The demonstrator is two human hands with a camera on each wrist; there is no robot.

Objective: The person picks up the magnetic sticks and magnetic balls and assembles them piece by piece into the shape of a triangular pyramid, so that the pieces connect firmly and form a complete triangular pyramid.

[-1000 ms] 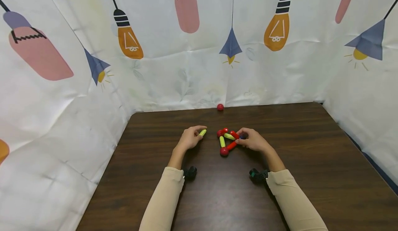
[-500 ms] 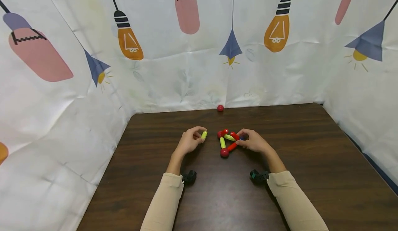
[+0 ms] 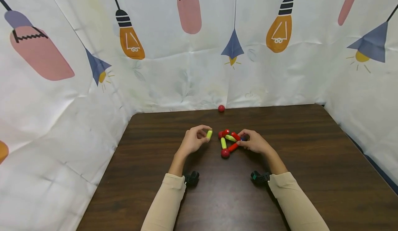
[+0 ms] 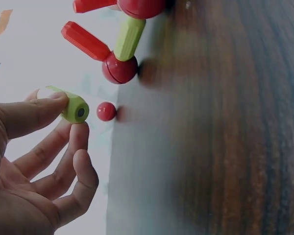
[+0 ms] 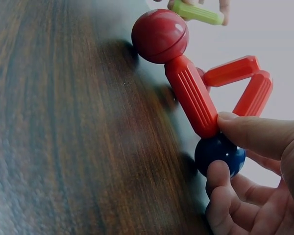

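My left hand (image 3: 193, 141) pinches a yellow-green magnetic rod (image 3: 209, 134) between thumb and fingers, in the air left of a rod-and-ball frame. In the left wrist view that rod (image 4: 75, 109) shows a round metal end. The frame is a triangle on the table. Its corners are a near red ball (image 3: 225, 153), a far red ball (image 4: 120, 67) and a blue ball (image 5: 219, 155). My right hand (image 3: 254, 142) grips the blue corner, thumb against the red rod (image 5: 192, 95). Two more red rods (image 5: 254, 93) slant up from the far and blue corners. Fingers partly cover the blue ball.
A loose red ball (image 3: 221, 108) lies near the far edge of the brown wooden table (image 3: 217, 196). Behind it hangs a white cloth (image 3: 199, 79) printed with lamps. A dark strap with a camera (image 3: 191, 178) sits on each wrist.
My left hand has moved a little to the right, bringing the yellow-green rod closer to the frame and turning it more upright. The right hand stays at the blue ball.
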